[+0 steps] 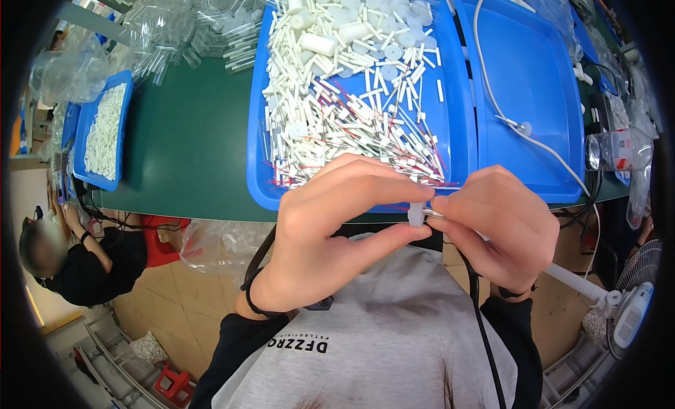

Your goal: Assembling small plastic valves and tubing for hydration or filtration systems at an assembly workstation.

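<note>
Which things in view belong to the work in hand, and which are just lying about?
Apparently in use:
White piece in the left hand
Thin metallic rod in the right hand
Large blue tray of white parts

Apparently lying about:
Clear bottle
Fan
Red stool

Bright, even indoor light leaves only soft shadows. The smooth dark green desk point(190, 142) bends with fisheye distortion, and black vignetting swallows the corners.

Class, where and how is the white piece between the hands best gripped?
Probably pinch the white piece across its ends, from the left like the left hand: it is short, and the thin rod in the right hand faces its right side.
</note>
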`<state>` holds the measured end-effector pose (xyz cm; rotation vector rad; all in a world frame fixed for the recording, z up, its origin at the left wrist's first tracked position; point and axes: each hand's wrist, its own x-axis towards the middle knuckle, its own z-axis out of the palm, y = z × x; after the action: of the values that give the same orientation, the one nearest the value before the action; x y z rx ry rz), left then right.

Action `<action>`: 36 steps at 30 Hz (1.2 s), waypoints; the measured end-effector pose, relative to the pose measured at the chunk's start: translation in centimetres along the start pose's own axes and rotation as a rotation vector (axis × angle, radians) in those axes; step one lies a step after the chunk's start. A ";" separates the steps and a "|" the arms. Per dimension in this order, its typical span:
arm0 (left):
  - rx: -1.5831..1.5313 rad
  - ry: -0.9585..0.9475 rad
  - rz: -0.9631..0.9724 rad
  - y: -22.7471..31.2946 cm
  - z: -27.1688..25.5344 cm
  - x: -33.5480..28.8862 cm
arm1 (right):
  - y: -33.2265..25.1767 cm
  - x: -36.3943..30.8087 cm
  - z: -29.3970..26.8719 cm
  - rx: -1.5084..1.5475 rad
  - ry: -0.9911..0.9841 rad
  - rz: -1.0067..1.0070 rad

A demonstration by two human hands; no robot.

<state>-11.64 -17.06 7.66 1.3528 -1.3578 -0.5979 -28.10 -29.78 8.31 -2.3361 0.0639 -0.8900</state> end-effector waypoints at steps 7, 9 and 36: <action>0.027 0.005 -0.014 0.4 -0.4 -0.1 | 0.3 -0.4 0.3 -0.100 -0.021 -0.157; 0.033 -0.012 0.010 0.3 -0.5 0.0 | 0.4 -0.5 0.4 -0.060 -0.023 -0.133; 0.365 0.211 -0.101 -1.9 -2.8 -1.2 | 3.1 -1.6 -1.4 -0.929 0.172 0.457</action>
<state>-8.67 -15.52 6.38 1.7341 -1.2698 -0.2676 -29.71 -32.60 6.41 -2.8345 1.2654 -0.9258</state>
